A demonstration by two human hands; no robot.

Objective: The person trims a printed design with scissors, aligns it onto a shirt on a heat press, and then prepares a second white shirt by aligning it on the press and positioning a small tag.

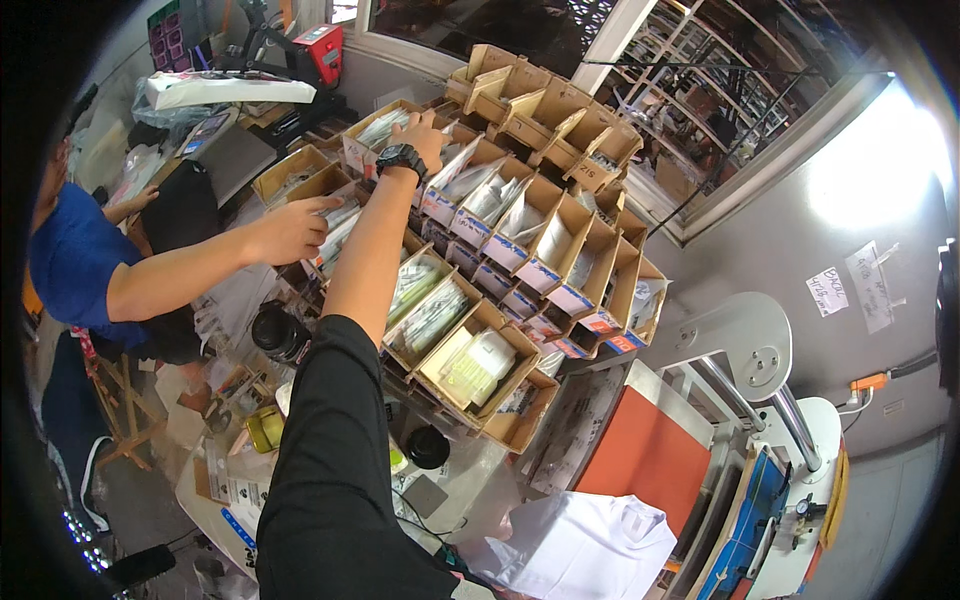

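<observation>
My left hand (424,133), with a black watch (401,158) on its wrist and a black sleeve behind it, reaches far up into a slanted rack of cardboard bins (560,215). Its fingers rest at the rim of an upper bin (375,122) that holds clear plastic packets. Whether the fingers grip a packet is hidden. My right hand is out of the picture. A co-worker in a blue shirt (70,260) stands at the left, and that person's hand (290,230) reaches into a lower bin of packets (335,232) just left of my forearm.
Below the rack lies a cluttered table with a black round container (280,333), a yellow jar (264,428) and papers. A heat press with an orange pad (650,450) stands at the right, with a white shirt (585,545) in front. A red machine (322,48) sits at the top left.
</observation>
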